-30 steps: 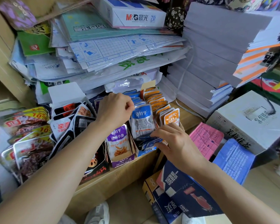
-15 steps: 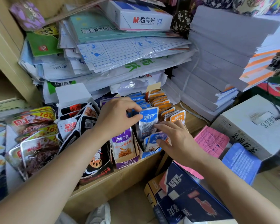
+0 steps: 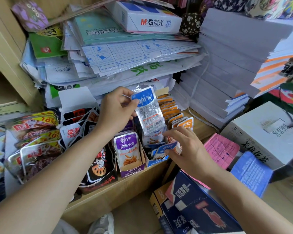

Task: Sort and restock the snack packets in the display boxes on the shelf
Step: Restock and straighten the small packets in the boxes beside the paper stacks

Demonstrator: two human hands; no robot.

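Lifting one blue packet (image 3: 148, 114) clear of the blue display box (image 3: 156, 160), my left hand (image 3: 116, 110) now pinches it above the row where it stood a moment ago, ready for re-slotting. My right hand (image 3: 189, 149) rests curved on the front packets (image 3: 166, 147); whether that grip pinches, I cannot tell. The wooden shelf (image 3: 125, 188) is crowded, with paper stacks (image 3: 227, 65) piled behind.

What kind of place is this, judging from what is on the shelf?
Probably a small stationery and snack shop: snack packets stand in display boxes on a wooden shelf, near stacked paper reams and an M&G copy-paper box.
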